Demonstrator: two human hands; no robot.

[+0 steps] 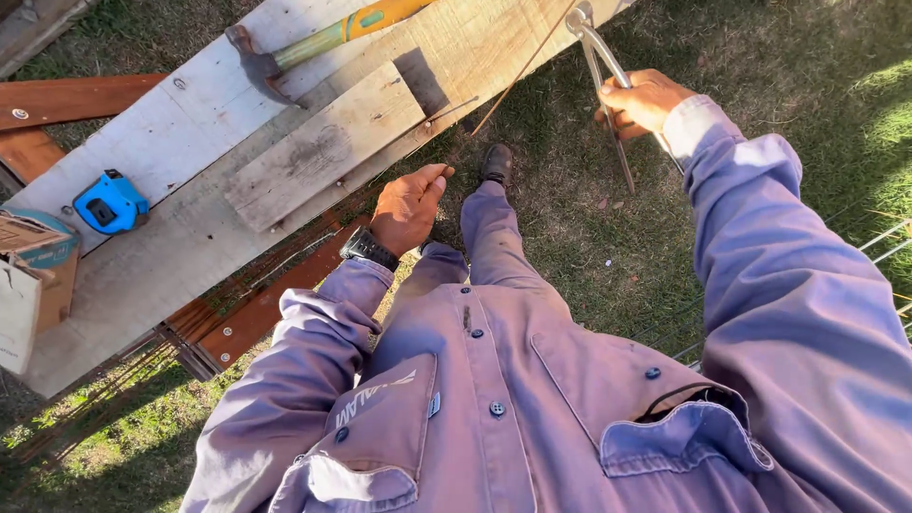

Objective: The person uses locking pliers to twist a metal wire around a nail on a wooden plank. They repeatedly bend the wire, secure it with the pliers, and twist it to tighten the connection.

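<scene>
My right hand [641,102] is closed around the handles of long metal pincers [600,59], whose jaws reach the edge of the wooden plank bench [180,237] at the top. A thin rusty wire [518,74] runs along that edge near the jaws. My left hand [408,207], with a black wristwatch, hangs beside the bench edge above my knee, fingers loosely curled and holding nothing. I wear a purple-grey work shirt and trousers, and a dark boot [496,163] shows on the grass.
On the bench lie a claw hammer [285,57] with a green and yellow handle, a blue tape measure [110,202], a short board [323,147] and a cardboard box [28,275] at the left. Reddish timbers lie below. Wire mesh shows at the right.
</scene>
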